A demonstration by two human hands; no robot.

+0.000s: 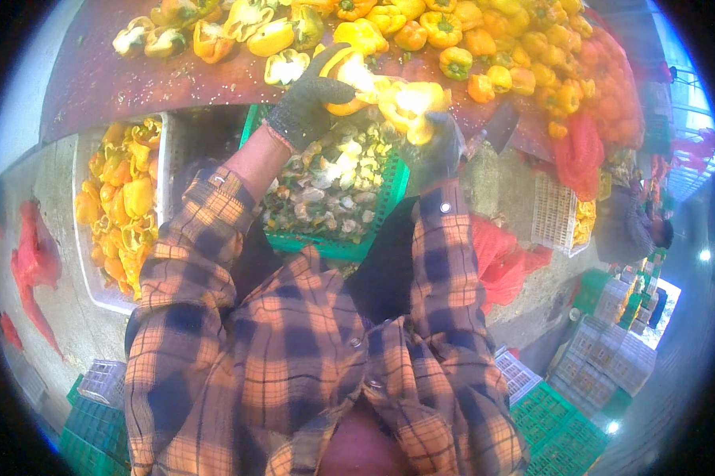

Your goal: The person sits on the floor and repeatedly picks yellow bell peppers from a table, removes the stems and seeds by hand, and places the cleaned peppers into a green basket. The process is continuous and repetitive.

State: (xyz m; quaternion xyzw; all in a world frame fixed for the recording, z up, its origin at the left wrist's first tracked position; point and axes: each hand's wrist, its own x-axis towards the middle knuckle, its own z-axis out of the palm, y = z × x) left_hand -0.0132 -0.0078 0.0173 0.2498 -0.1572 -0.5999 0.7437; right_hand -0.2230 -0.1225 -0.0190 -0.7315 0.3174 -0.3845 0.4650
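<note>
My left hand (313, 101), in a dark glove, grips an opened yellow bell pepper piece (348, 74). Close to its right, my gloved right hand (433, 149) has another opened yellow pepper piece (414, 104) at its fingers; a knife (500, 128) with a broad blade sticks out to the right from this hand. Both pieces are overexposed, and whether they touch is unclear. Below the hands stands a green plastic crate (400, 184) filled with pepper cores and scraps (333, 190). Whole yellow peppers (536, 53) and cut halves (271, 37) lie on the reddish table (214, 86) beyond.
A white crate (81, 256) of cut yellow peppers stands at the left. Red mesh (503, 259) lies on the floor at the right, near another white crate (554, 214). A person (628, 226) is at the far right. Stacked crates (601, 363) stand at the lower right.
</note>
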